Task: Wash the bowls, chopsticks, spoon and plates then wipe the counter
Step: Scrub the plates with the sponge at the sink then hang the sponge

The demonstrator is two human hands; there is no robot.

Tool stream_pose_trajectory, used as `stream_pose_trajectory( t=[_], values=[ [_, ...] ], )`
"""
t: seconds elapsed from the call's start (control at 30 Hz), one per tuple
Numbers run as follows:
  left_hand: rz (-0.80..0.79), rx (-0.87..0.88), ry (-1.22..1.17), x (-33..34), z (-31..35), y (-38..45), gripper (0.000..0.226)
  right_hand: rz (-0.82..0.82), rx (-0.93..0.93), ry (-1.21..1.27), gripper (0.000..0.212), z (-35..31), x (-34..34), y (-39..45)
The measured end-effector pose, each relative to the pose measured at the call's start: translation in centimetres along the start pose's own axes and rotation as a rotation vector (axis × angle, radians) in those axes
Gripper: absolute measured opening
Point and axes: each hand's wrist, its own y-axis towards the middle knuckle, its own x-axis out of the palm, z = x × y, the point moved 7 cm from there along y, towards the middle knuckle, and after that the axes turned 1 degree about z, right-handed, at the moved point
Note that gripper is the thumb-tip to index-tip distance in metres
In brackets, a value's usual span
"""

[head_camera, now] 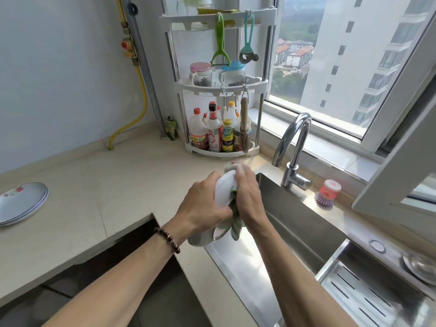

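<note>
Risk of a drop: the white bowl (pixel 224 190) is held on edge above the rim where the desk (pixel 113 185) meets the sink (pixel 295 223); if it is wet, scrubbing pressure could slide it out of the grip and onto the steel basin or the desk edge, chipping it. A second risk is the hanging tail of the cloth (pixel 234 226) dripping onto the desk. The left hand (pixel 203 204) grips the bowl from its 9 o'clock side, fingers curled round the rim. The right hand (pixel 247 192) lies at the bowl's 3 o'clock, fingers closed on the cloth and pressing it against the bowl. Stacked plates (pixel 22 202) rest on the desk, well apart at 9 o'clock from both hands. The faucet (pixel 292 147) stands at 2 o'clock; no water flow is visible.
</note>
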Motion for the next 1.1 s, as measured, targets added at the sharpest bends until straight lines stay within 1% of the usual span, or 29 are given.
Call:
stream_pose_trajectory(
  t=[0.07,0.1,0.13,0.17,0.23,0.27,0.3,0.33,0.37,0.4,0.43,0.47,0.5,0.53,0.6,0.63,0.7,0.77,0.87,0.93,0.97,1.03,1.1],
  values=[
    [-0.001,-0.009,-0.015,-0.3,-0.1,0.5,0.041,-0.057,-0.144,-0.146,0.040,-0.7,1.2,-1.4],
    [-0.017,0.007,-0.005,-0.2,-0.1,0.7,0.041,-0.085,-0.179,-0.153,0.039,-0.4,1.5,-1.8],
    [-0.040,0.026,0.002,-0.1,0.2,0.6,0.044,-0.099,-0.163,-0.112,0.037,-0.5,1.1,-1.9],
    [-0.059,0.046,0.004,0.0,0.7,0.4,0.047,-0.082,-0.083,-0.032,0.037,-0.2,0.3,-1.4],
    [-0.062,0.078,-0.013,0.0,1.2,-0.1,0.052,0.006,0.104,0.134,0.042,1.0,-1.6,0.3],
    [-0.057,0.067,-0.027,-0.1,1.2,-0.2,0.053,0.035,0.138,0.141,0.041,1.2,-1.8,0.4],
    [-0.045,0.048,-0.039,-0.4,1.2,-0.2,0.054,0.053,0.103,0.102,0.039,0.8,-1.7,0.2],
    [-0.032,0.035,-0.044,-0.6,1.1,0.0,0.052,0.046,0.027,0.030,0.037,0.3,-1.4,-0.1],
    [-0.035,0.038,-0.035,-0.7,1.2,0.3,0.050,0.014,-0.045,-0.018,0.036,0.2,-0.7,-0.5],
    [-0.056,0.051,-0.022,-0.5,1.4,0.3,0.049,-0.011,-0.064,-0.022,0.033,0.3,-0.4,-1.0],
    [-0.075,0.072,-0.017,-0.5,1.7,0.3,0.049,-0.009,-0.040,0.012,0.030,0.6,-0.6,-1.2],
    [-0.089,0.095,-0.029,-0.5,2.0,0.3,0.050,0.012,0.013,0.070,0.028,0.6,-1.3,-1.3],
    [-0.094,0.117,-0.063,-0.7,2.4,0.0,0.053,0.055,0.096,0.162,0.030,1.2,-2.3,-1.0],
    [-0.085,0.136,-0.110,-1.0,2.7,-0.2,0.056,0.086,0.219,0.290,0.037,2.0,-3.1,-0.6],
    [-0.054,0.155,-0.200,-1.5,2.7,-0.8,0.062,0.089,0.443,0.516,0.048,3.4,-3.6,-0.6],
    [-0.039,0.153,-0.227,-1.7,2.5,-1.1,0.062,0.063,0.486,0.546,0.048,3.5,-3.6,-0.6],
    [-0.034,0.128,-0.278,-1.8,1.8,-1.4,0.059,0.087,0.445,0.446,0.042,3.2,-4.4,-0.1],
    [-0.094,0.087,-0.300,-1.6,1.1,-1.5,0.056,0.131,0.369,0.297,0.039,2.6,-5.4,0.7],
    [-0.227,0.044,-0.177,-1.2,1.3,-0.4,0.053,0.046,0.162,0.012,0.041,-0.2,-5.1,1.4],
    [-0.278,0.032,-0.089,-0.9,1.8,0.3,0.048,-0.005,0.041,-0.111,0.040,-1.7,-4.3,1.4],
    [-0.277,0.030,-0.078,-0.7,1.8,0.6,0.047,0.010,-0.003,-0.131,0.041,-2.1,-4.0,1.1],
    [-0.219,0.016,-0.108,-0.5,1.4,0.7,0.045,0.024,-0.071,-0.188,0.046,-2.5,-3.4,0.6],
    [-0.142,-0.022,-0.194,-0.3,0.6,0.5,0.049,-0.048,-0.150,-0.317,0.051,-2.1,-1.5,-0.7]
  ],
)
